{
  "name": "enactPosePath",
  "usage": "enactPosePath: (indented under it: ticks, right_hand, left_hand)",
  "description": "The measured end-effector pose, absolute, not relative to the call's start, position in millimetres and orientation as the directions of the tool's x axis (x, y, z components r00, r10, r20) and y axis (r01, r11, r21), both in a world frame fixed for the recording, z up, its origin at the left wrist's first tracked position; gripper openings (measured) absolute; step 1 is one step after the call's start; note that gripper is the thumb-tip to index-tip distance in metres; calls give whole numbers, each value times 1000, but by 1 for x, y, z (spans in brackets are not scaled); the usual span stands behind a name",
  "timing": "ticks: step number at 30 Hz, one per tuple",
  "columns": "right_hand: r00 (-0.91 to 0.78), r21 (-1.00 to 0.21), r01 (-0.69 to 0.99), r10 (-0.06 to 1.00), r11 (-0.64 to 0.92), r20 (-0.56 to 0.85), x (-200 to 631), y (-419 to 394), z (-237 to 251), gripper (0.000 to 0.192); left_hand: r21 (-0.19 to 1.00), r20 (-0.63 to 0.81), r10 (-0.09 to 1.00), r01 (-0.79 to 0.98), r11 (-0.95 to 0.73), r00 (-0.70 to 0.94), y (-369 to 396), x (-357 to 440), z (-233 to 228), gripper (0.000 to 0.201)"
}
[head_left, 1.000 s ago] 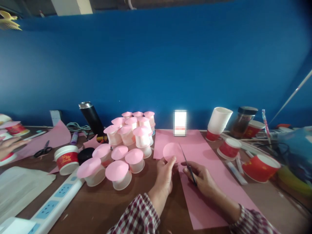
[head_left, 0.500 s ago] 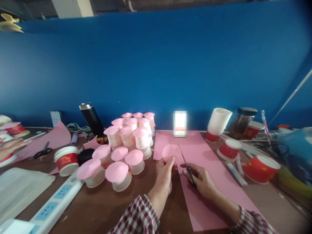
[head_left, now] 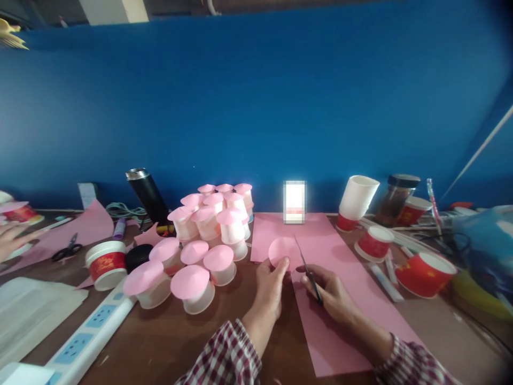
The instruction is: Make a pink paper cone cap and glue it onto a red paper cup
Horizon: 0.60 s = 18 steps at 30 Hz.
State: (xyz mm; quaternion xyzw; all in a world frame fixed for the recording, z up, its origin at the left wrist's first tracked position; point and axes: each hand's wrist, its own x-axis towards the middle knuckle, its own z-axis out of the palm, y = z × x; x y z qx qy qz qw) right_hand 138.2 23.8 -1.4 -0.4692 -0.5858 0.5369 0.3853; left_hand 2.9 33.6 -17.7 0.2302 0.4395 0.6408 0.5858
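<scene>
One co-worker's hand at far L edge, blurred, can't tell if it holds anything. Next, loose scissors on pink scrap, then red-banded cup nr power strip. L of ctr: pink-capped cups, packed close, caps overhanging. Risk: if the L sleeve swings out, it may clip the front ones & knock caps askew.

Ctr: pink disc over L part of big pink sheet, can't tell ht. L hand pinches its lower edge, thumb on near side, no real gap. R hand has fingers curled round handles of dark scissors, blades pointing fwd alongside disc's R edge; can't tell if touching, or how far apart blades are. Risk: a slip by R hand might nick disc or L fingertips, as blades are nr both; pink on pink hides the edge, so blade could stray. Weak pinch might let disc turn.

R: white cup stack, red cup, both well apart from blades.
</scene>
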Motion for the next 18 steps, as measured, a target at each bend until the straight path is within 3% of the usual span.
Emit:
enactPosePath:
  ticks: [18]
  right_hand:
    - [-253,-983,183,965,-17,-64,140,26,4,58]
  left_hand:
    - [839,-209,956,-541,66,-207,34,3,-16,32]
